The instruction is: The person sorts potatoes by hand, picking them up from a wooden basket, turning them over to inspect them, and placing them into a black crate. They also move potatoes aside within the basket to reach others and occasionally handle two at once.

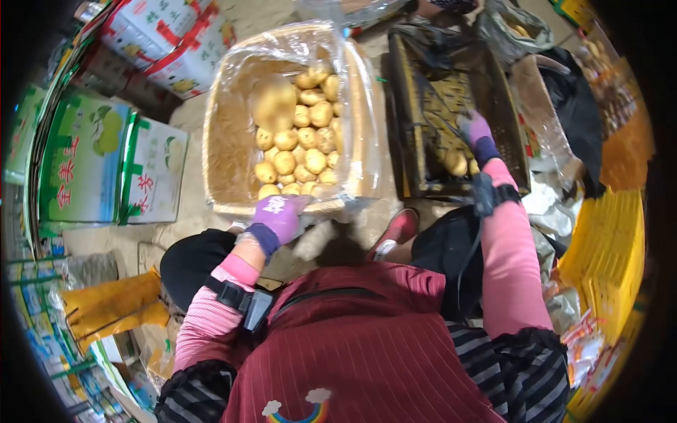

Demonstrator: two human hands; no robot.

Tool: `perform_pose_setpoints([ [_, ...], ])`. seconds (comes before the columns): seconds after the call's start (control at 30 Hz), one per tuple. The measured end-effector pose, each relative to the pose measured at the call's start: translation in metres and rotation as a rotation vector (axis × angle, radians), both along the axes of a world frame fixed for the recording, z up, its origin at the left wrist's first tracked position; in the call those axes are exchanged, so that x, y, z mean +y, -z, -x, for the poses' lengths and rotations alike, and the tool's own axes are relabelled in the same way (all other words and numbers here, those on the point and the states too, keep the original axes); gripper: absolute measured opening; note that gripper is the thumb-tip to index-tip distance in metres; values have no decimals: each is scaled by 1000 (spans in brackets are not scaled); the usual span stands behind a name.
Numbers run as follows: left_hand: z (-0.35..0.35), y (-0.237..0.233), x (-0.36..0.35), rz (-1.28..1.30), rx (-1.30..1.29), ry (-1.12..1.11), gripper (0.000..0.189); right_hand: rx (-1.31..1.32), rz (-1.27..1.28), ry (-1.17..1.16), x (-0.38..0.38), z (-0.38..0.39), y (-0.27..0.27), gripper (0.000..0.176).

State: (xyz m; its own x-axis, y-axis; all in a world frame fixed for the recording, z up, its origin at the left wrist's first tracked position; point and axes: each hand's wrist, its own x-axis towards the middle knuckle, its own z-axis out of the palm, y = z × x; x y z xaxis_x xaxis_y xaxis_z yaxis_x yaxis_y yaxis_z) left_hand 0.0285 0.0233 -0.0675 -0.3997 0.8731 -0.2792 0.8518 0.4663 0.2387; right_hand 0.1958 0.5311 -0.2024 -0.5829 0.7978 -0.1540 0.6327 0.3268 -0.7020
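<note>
A carton (213, 151) lined with clear plastic holds several potatoes (285, 162). Above its left part a potato-coloured shape (273, 103) is smeared by motion. My left hand (279, 216), in a purple glove, is closed on the carton's near rim and its plastic. To the right stands a dark crate (403, 134) with a patterned bottom and a few potatoes (453, 163) at its near end. Inside this crate is my right hand (475, 128), also gloved, just beyond those potatoes; its fingers are too blurred to tell whether they hold anything.
Green and white boxes (92, 155) stand at the left, with red and white cartons (169, 42) behind. An open plastic bag (518, 28) lies beyond the crate at the right. Yellow crates (606, 261) are stacked at the near right, beside loose plastic bags.
</note>
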Motion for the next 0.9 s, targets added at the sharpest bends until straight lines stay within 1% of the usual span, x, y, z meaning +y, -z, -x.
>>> perform_pose_setpoints([
  [0.03, 1, 5, -1, 21, 20, 19, 38, 248, 199, 10, -29, 18, -37, 44],
  [0.07, 3, 10, -2, 45, 35, 44, 38, 489, 403, 29, -79, 34, -97, 42],
  [0.1, 2, 11, -2, 59, 32, 38, 38, 621, 478, -32, -120, 45, -144, 40],
  [0.13, 2, 9, -2, 40, 37, 57, 39, 754, 553, -87, -155, 57, -179, 38],
  [0.17, 2, 8, -1, 22, 38, 80, 40, 799, 510, -171, -179, 71, -197, 37],
  [0.27, 2, 6, 8, 57, 43, 144, 43, 916, 387, -452, -229, 107, -213, 35],
  [0.3, 3, 10, 7, 67, -19, 142, 43, 897, 427, -480, -238, 119, -212, 34],
  [0.33, 11, -1, 15, 71, -26, 145, 43, 910, 495, -482, -246, 128, -208, 33],
  [0.4, 36, -22, 35, 236, -278, 289, 46, 872, 475, -429, -240, 144, -188, 33],
  [0.43, 66, -7, 35, -34, -601, 300, 46, 781, 484, -387, -232, 148, -183, 36],
  [0.47, 86, -23, 61, 58, -678, 249, 45, 692, 488, -340, -222, 150, -178, 39],
  [0.5, 111, -7, 73, -44, -767, 91, 44, 658, 510, -265, -215, 149, -176, 42],
  [0.53, 146, 1, 93, 34, -252, 378, 51, 655, 504, -257, -209, 148, -171, 42],
  [0.57, 161, 5, 112, -40, -325, -95, 58, 674, 530, -203, -204, 147, -166, 43],
  [0.6, 192, 45, 120, -76, -347, -172, 66, 693, 556, -149, -200, 145, -161, 44],
  [0.63, 206, 58, 135, 52, -328, -170, 72, 685, 503, -168, -197, 143, -160, 45],
  [0.67, 213, 78, 147, 51, -335, -155, 72, 681, 494, -154, -198, 142, -162, 45],
  [0.73, 214, 133, 170, 61, -367, -241, 82, 724, 445, -167, -205, 143, -173, 45],
  [0.8, 211, 186, 195, 116, -235, -255, 93, 725, 443, -166, -207, 145, -174, 44],
  [0.83, 203, 194, 209, 171, -242, -387, 96, 744, 454, -174, -208, 147, -173, 44],
  [0.9, 199, 207, 220, 25, -257, -543, 99, 748, 488, -181, -209, 148, -172, 42],
])
